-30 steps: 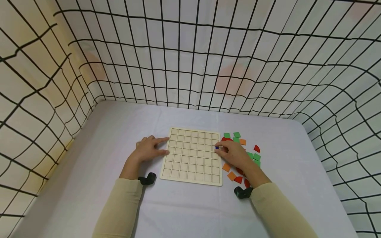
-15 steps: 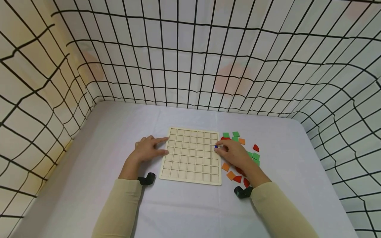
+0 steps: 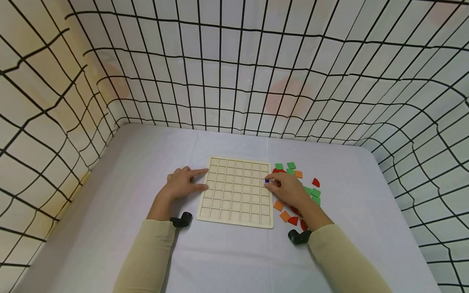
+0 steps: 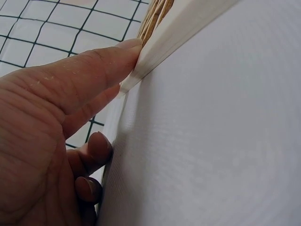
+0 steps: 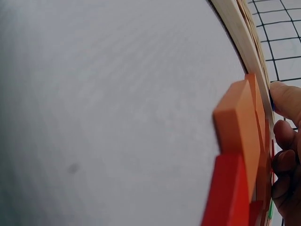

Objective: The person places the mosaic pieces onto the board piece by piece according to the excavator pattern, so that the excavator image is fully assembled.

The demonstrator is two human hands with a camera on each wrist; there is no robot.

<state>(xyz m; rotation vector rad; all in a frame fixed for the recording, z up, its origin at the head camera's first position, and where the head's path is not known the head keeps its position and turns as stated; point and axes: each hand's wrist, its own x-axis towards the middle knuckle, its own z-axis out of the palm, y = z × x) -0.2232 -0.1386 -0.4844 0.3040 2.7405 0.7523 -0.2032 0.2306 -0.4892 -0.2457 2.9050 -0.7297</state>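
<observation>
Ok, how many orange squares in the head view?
3: one orange square beyond the right hand; a second and third on its near side, right of the board. The hand may hide more.

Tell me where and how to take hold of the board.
Pinch the board by its near edge, coming low from the near side; that looks best. It lies flat and that straight edge is free, while the left hand touches the left edge and the right hand and loose pieces crowd the right.
</observation>
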